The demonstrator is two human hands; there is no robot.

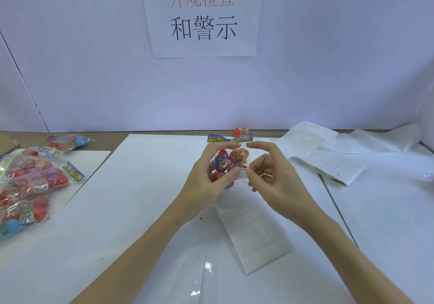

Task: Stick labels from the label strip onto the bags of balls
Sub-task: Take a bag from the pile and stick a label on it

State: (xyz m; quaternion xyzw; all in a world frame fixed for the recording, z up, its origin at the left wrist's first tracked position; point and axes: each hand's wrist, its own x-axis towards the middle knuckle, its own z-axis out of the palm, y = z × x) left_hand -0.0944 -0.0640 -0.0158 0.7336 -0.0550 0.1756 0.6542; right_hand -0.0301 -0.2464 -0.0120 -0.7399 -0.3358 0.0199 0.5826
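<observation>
The left hand [206, 181] grips a bag of balls [229, 162] above the table [117, 209]. The right hand [272, 177] pinches a white label [242, 174] against the bag.

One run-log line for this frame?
left hand: holds bag of balls | right hand: pinches label at bag | label strip: on table
</observation>
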